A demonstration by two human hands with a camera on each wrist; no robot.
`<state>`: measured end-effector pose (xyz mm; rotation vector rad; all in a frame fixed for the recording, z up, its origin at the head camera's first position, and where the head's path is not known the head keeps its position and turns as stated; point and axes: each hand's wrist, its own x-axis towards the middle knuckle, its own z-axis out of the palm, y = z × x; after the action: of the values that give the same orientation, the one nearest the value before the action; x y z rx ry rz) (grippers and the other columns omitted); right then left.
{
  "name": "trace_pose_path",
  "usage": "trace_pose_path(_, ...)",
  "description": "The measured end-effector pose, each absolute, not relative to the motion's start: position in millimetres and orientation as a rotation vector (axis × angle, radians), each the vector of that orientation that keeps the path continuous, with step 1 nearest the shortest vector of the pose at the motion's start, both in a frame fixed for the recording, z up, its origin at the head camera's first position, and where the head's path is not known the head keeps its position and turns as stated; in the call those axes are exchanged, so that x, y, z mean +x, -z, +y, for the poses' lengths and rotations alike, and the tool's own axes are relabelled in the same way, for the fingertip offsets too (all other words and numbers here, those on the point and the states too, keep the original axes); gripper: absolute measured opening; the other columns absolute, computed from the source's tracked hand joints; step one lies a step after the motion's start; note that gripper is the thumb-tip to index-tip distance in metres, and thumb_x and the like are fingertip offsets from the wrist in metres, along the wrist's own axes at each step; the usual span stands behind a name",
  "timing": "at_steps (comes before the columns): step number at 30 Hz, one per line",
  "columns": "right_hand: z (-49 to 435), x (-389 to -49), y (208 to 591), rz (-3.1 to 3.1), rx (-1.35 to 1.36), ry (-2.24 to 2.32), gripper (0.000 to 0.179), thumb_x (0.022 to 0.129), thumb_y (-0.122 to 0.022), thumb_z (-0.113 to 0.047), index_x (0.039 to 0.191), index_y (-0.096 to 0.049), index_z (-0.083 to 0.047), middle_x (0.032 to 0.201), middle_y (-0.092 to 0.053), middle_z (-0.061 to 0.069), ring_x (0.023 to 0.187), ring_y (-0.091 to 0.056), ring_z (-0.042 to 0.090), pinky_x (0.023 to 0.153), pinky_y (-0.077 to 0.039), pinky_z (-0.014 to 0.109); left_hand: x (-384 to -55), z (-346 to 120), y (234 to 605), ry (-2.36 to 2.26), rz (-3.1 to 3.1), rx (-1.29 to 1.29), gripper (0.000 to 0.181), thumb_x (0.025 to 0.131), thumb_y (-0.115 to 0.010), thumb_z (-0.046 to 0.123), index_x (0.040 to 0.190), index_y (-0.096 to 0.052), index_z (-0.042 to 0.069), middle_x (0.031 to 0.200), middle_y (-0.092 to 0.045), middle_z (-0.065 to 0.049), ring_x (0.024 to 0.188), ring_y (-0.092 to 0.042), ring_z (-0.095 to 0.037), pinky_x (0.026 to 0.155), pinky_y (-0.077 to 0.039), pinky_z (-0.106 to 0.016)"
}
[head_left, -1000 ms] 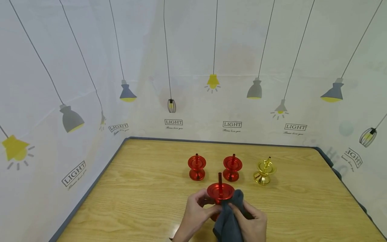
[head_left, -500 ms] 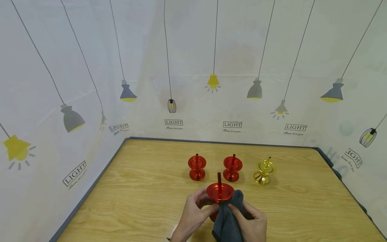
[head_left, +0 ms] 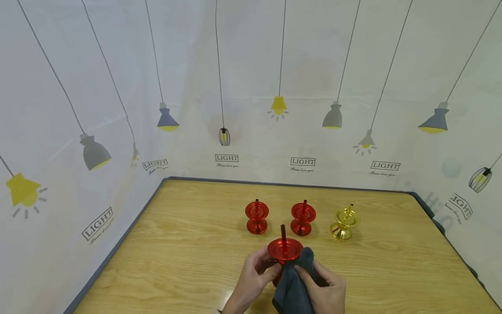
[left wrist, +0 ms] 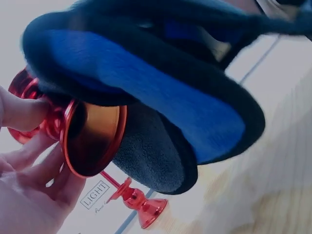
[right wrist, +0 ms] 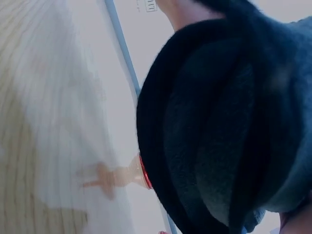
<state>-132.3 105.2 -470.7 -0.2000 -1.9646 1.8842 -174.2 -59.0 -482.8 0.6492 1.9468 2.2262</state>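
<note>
A shiny red candle holder (head_left: 285, 249), with a dish and a thin upright tube, is lifted above the table near its front. My left hand (head_left: 252, 274) grips its stem; in the left wrist view the hollow foot (left wrist: 95, 139) faces the camera. My right hand (head_left: 327, 288) pinches a dark grey-blue cloth (head_left: 294, 290) and presses it against the holder just below the dish. In the left wrist view the dark-edged cloth (left wrist: 146, 92) shows a bright blue face. Cloth (right wrist: 209, 126) fills much of the right wrist view and hides most of the right fingers.
Behind the hands, two red candle holders, one on the left (head_left: 256, 220) and one in the middle (head_left: 303, 220), stand upright beside a gold one (head_left: 343, 224). The wooden table (head_left: 176, 248) meets a pale backdrop (head_left: 251, 78) printed with lamps on its far and side edges.
The held candle holder and the cloth's lower edge have shifted slightly left. Both hands keep their holds. The standing candle holders stay put, while the head view has turned very slightly.
</note>
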Motion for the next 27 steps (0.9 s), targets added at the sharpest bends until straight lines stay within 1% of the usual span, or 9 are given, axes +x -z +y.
trace_pose_path(1,104.7,-131.9,470.7,-1.965,-0.200,-1.873,0.031,0.080,-0.082,0.005,0.110,-0.075,0.006,0.093,-0.076,-0.015,0.080,-0.075,0.007,0.065,-0.059,0.023,-174.0,-57.7,484.0,-2.241,1.969,0.685,0.036,0.097,-0.064,0.006,0.131,-0.060,-0.007,0.126,-0.064,-0.032,0.108,-0.065,-0.004,0.098,-0.052,-0.027)
trace_pose_path(3,103.9,-131.5,470.7,-1.962,-0.225,-1.865,0.031,0.080,-0.082,0.004,0.110,-0.076,0.005,0.092,-0.075,-0.018,0.081,-0.075,0.005,0.066,-0.059,0.022,-172.0,-55.1,483.9,-2.241,2.041,0.680,0.036,0.095,-0.067,0.004,0.128,-0.062,-0.007,0.123,-0.065,-0.031,0.104,-0.064,-0.003,0.096,-0.053,-0.028)
trace_pose_path(8,102.8,-131.4,471.2,-1.930,-0.241,-1.854,0.032,0.079,-0.082,0.006,0.110,-0.075,0.007,0.092,-0.074,-0.018,0.081,-0.074,0.002,0.065,-0.059,0.021,-167.2,-50.4,479.5,-2.193,2.178,0.497,0.034,0.089,-0.077,0.010,0.121,-0.069,0.003,0.117,-0.071,-0.018,0.097,-0.064,-0.006,0.093,-0.053,-0.027)
trace_pose_path(9,102.6,-131.3,471.4,-1.927,-0.248,-1.848,0.032,0.079,-0.082,0.005,0.110,-0.075,0.007,0.092,-0.074,-0.018,0.080,-0.074,0.001,0.065,-0.059,0.020,-166.9,-49.9,479.5,-2.192,2.182,0.474,0.033,0.089,-0.078,0.011,0.120,-0.070,0.004,0.116,-0.072,-0.017,0.097,-0.064,-0.007,0.093,-0.053,-0.027)
trace_pose_path(14,101.4,-130.9,473.1,-1.947,-0.284,-1.807,0.033,0.078,-0.084,0.003,0.110,-0.075,0.007,0.093,-0.076,-0.005,0.077,-0.072,-0.001,0.063,-0.058,0.019,-165.3,-50.4,477.0,-2.195,2.171,0.376,0.033,0.085,-0.081,0.011,0.116,-0.072,0.005,0.112,-0.074,-0.016,0.094,-0.066,-0.007,0.089,-0.053,-0.025)
trace_pose_path(16,100.8,-131.2,472.8,-1.956,-0.292,-1.800,0.033,0.078,-0.084,0.003,0.109,-0.075,0.007,0.093,-0.077,-0.004,0.077,-0.072,-0.001,0.064,-0.058,0.019,-165.6,-51.5,475.8,-2.198,2.183,0.356,0.032,0.084,-0.082,0.011,0.114,-0.074,0.005,0.111,-0.074,-0.016,0.093,-0.067,-0.007,0.088,-0.053,-0.025)
trace_pose_path(19,99.8,-131.7,470.7,-1.951,-0.294,-1.827,0.033,0.078,-0.084,0.002,0.109,-0.076,0.006,0.091,-0.076,-0.010,0.078,-0.073,0.001,0.065,-0.058,0.019,-167.5,-53.9,474.2,-2.211,2.193,0.346,0.032,0.082,-0.083,0.008,0.112,-0.075,0.004,0.110,-0.075,-0.017,0.091,-0.068,-0.007,0.088,-0.054,-0.026)
trace_pose_path(22,99.1,-132.4,467.5,-1.931,-0.279,-1.858,0.033,0.078,-0.084,0.001,0.110,-0.075,0.006,0.088,-0.075,-0.019,0.079,-0.074,0.003,0.066,-0.058,0.019,-169.2,-56.3,472.0,-2.234,2.164,0.343,0.035,0.082,-0.083,0.007,0.115,-0.073,0.003,0.111,-0.074,-0.019,0.090,-0.070,-0.007,0.089,-0.055,-0.027)
trace_pose_path(27,98.4,-134.6,465.4,-1.882,-0.234,-1.898,0.032,0.078,-0.083,0.006,0.108,-0.074,0.010,0.086,-0.075,-0.018,0.077,-0.074,0.003,0.065,-0.057,0.018,-169.7,-59.1,468.6,-2.269,2.088,0.334,0.045,0.084,-0.082,0.009,0.125,-0.064,0.001,0.115,-0.073,-0.021,0.094,-0.071,-0.009,0.090,-0.055,-0.025)
